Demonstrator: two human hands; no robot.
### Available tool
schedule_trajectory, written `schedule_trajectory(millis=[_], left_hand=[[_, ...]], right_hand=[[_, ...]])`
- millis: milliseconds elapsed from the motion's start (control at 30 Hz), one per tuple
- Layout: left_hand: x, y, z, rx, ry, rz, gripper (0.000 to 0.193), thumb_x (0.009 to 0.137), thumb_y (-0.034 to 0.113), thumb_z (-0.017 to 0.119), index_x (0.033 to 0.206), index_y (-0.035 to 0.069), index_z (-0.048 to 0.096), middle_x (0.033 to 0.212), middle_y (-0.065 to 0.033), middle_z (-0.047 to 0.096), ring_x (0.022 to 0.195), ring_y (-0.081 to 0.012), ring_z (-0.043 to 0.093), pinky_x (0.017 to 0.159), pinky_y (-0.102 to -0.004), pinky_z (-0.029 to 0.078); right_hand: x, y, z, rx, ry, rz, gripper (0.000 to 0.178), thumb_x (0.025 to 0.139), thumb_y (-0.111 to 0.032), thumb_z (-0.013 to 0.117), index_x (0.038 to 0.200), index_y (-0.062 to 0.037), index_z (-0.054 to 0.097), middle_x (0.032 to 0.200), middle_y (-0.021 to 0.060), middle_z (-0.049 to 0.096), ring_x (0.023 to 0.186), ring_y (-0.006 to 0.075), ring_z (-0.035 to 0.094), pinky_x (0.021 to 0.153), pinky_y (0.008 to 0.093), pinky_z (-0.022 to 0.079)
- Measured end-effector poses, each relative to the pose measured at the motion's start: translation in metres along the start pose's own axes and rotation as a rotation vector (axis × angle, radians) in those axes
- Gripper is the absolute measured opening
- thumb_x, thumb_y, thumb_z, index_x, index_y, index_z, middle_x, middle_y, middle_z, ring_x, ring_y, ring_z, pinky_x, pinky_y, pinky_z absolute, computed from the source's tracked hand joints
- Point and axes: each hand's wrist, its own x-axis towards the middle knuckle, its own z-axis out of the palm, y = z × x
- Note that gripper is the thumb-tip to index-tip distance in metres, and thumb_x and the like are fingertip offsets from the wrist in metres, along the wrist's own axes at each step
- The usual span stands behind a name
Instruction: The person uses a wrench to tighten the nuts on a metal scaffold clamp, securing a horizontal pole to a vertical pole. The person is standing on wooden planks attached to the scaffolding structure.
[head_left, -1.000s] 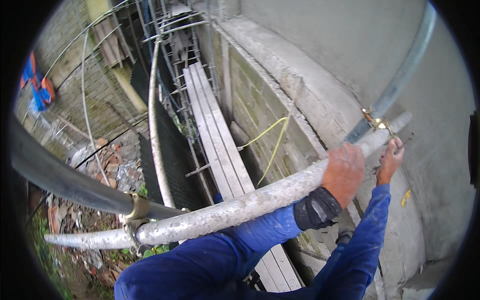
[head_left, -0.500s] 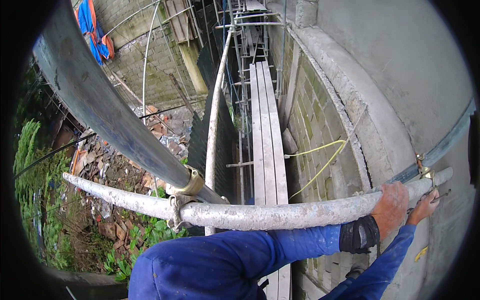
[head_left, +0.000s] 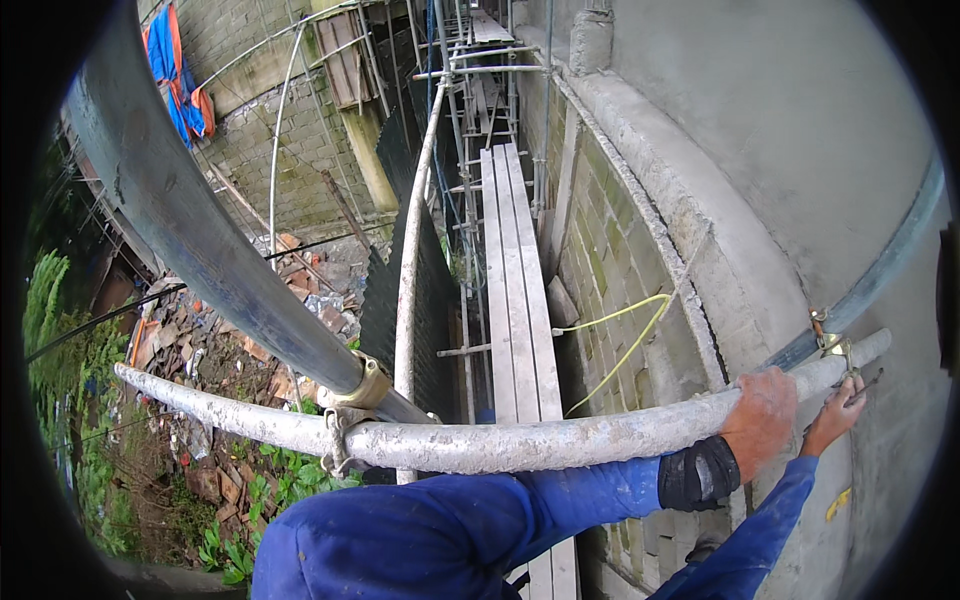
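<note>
A cement-crusted scaffold pipe (head_left: pixel 560 440) runs crosswise in front of me. My left hand (head_left: pixel 760 422), at the end of a blue sleeve with a black wristband, is closed over the pipe near its right end. My right hand (head_left: pixel 836 416) is just beyond it, fingers closed round a thin dark metal rod-like tool (head_left: pixel 868 386); its kind is not clear. These fingers are right below a scaffold clamp (head_left: pixel 833 346), where the pipe meets a slanting blue-grey pipe (head_left: pixel 885 270). At the left, another clamp (head_left: pixel 350 400) joins the crosswise pipe to a thick grey pipe (head_left: pixel 225 250).
Below runs a narrow plank walkway (head_left: pixel 520 290) between scaffold poles and a block wall (head_left: pixel 620 270). A yellow hose (head_left: pixel 640 340) hangs along that wall. Smooth grey plaster (head_left: pixel 760 110) rises at the right. Rubble (head_left: pixel 240 350) and green plants lie far below at the left.
The whole scene has shifted a little left, its far part also downward, as my view moved. Both hands keep their places on the pipe and at the clamp.
</note>
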Motion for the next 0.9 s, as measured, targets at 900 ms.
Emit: schedule_trajectory(millis=[900], left_hand=[[0.004,-0.006,-0.007,0.081,0.135,0.121,0.048,0.079,0.018,0.061,0.121,-0.004,0.056,0.101,-0.0152,0.059,0.089,-0.0278,0.062,0.075,-0.04,0.048]], right_hand=[[-0.022,-0.005,-0.005,0.091,0.054,0.384,0.069,0.091,-0.055,0.065,0.126,0.0025,0.047,0.095,0.0095,0.061,0.077,0.0178,0.057,0.056,0.0324,0.046]])
